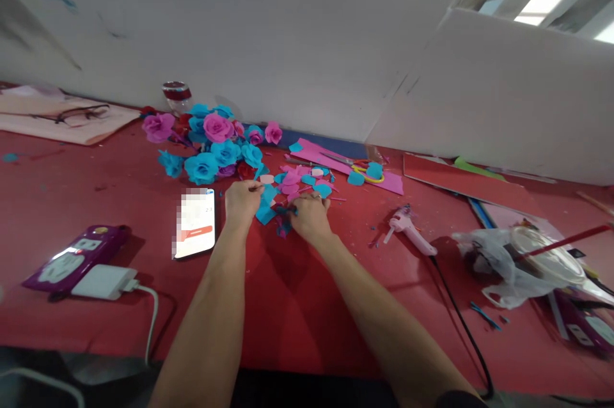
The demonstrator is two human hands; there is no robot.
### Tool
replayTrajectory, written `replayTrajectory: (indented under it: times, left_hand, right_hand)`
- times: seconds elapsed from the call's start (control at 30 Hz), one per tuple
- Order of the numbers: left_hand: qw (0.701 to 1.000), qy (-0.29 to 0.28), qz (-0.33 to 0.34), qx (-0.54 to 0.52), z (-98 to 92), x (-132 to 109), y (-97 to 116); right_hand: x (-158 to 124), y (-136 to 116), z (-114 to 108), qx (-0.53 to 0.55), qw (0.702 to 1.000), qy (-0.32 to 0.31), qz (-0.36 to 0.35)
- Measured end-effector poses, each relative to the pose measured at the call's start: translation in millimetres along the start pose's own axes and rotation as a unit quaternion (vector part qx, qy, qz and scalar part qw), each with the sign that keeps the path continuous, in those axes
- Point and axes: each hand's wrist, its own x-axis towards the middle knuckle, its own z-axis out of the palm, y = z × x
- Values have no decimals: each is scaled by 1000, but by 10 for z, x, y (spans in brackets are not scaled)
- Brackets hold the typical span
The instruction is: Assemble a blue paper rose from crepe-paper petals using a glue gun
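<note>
We've got both hands down on the red counter: left hand pinching a blue paper piece, right hand curled over scraps, beside the phone.

A phone lies on the red counter, near a purple power strip with a white charger. A glue gun lies right of centre, a plastic bag beyond it. Glasses rest on papers far left.
</note>
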Motion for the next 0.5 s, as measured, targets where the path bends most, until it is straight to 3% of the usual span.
replayTrajectory:
  times: [0.13, 0.23, 0.27, 0.33, 0.43, 0.5]
  left_hand:
    - [999, -36, -3, -8, 0, -21, 34]
    - [1000, -8, 19, -16, 9, -69, 120]
    - [999, -7, 30, -42, 18, -96, 162]
    - [990, -57, 46, -123, 47, -169, 259]
    - [951, -231, 20, -206, 104, -305, 399]
    - [923, -305, -14, -235, 143, -387, 462]
  right_hand:
    - [21, 96, 12, 67, 995, 38, 64]
    - [-31, 211, -81, 223, 969, 70, 82]
    - [-65, 240, -120, 301, 947, 65, 90]
    - [-150, 280, -187, 458, 880, 25, 123]
    - [-278, 309, -235, 609, 772, -46, 177]
    - [-338, 320, -234, 648, 736, -55, 188]
